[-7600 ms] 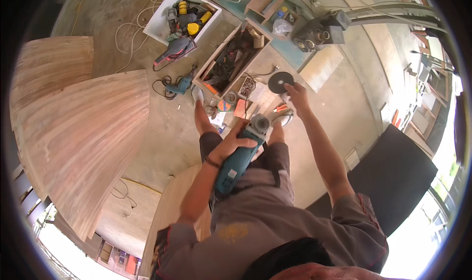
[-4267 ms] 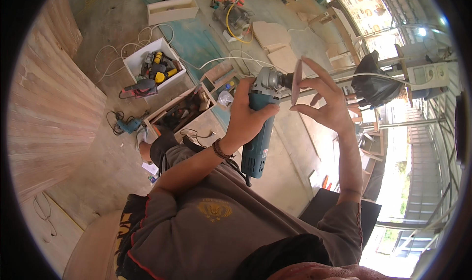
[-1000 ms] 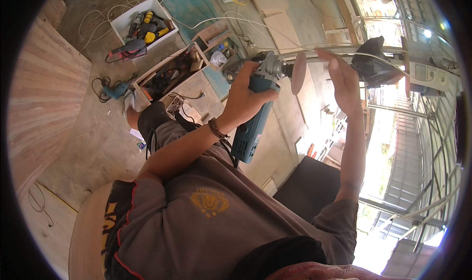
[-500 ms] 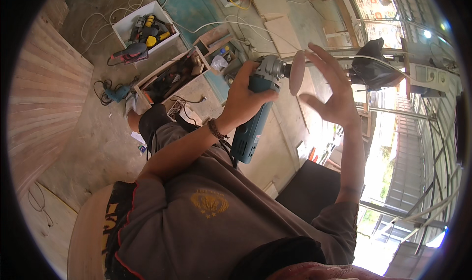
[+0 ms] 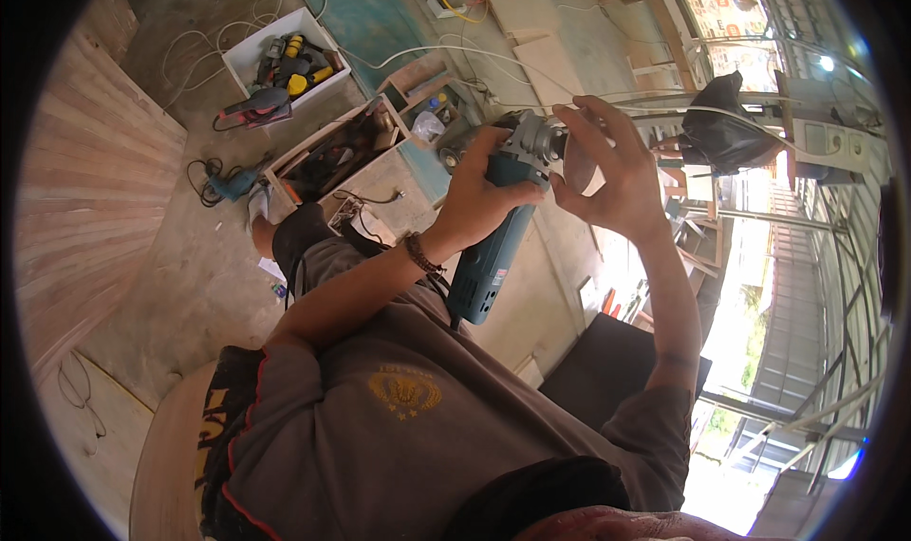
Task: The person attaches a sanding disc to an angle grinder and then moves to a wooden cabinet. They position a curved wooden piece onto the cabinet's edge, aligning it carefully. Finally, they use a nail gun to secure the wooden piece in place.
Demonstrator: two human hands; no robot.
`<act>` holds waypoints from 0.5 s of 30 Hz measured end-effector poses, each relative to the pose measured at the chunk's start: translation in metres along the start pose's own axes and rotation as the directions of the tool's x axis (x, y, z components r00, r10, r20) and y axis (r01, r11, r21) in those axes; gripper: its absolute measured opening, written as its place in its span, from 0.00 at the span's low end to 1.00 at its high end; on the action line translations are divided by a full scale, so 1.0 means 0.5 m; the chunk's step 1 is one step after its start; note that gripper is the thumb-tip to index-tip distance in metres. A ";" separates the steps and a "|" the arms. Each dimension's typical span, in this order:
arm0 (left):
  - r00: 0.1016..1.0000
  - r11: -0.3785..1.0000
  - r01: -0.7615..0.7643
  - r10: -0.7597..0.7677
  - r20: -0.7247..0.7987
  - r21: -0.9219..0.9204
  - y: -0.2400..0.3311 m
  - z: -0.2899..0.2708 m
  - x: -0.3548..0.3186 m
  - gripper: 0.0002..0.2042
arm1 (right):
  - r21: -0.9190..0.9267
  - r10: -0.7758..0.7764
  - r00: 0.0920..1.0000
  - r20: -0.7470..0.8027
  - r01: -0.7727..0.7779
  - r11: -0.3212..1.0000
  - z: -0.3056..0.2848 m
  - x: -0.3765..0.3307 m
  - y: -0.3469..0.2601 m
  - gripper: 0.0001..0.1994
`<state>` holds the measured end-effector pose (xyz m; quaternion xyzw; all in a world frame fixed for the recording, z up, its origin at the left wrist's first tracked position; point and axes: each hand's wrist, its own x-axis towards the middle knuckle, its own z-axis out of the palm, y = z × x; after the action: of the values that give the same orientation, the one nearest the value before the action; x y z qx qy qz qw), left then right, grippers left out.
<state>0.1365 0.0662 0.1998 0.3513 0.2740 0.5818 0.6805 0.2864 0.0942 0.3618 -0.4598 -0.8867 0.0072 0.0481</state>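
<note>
My left hand (image 5: 479, 190) is wrapped round the head end of a teal angle grinder (image 5: 489, 270), holding it tilted in front of my chest. The grinder's silver gear head (image 5: 529, 142) points up and to the right. On its spindle sits a round, pinkish-tan disc (image 5: 581, 166), seen partly edge-on. My right hand (image 5: 622, 180) curls round that disc, with fingers over its upper edge and the thumb near the gear head. Part of the disc is hidden behind these fingers. A dark cord leaves the grinder's lower end.
A white bin of power tools (image 5: 337, 81) and an open wooden toolbox (image 5: 380, 147) stand on the floor ahead to the left. Beside them lies a teal drill (image 5: 228, 182). A white cable (image 5: 446, 49) crosses the scene. A black bag (image 5: 726, 128) hangs at the right.
My right hand has moved left from beside the disc and closed its fingers round it. The left hand keeps its hold on the grinder. The view has shifted slightly.
</note>
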 end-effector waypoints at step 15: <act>0.987 0.994 0.095 -0.087 -0.132 0.058 -0.011 -0.043 -0.026 0.31 | 0.344 0.008 0.990 -0.142 0.042 0.938 0.131 0.061 -0.005 0.15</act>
<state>0.1208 0.0563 0.1822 0.3216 0.3516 0.5624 0.6758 0.2610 0.1197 0.2992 -0.4357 -0.8700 0.1297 0.1910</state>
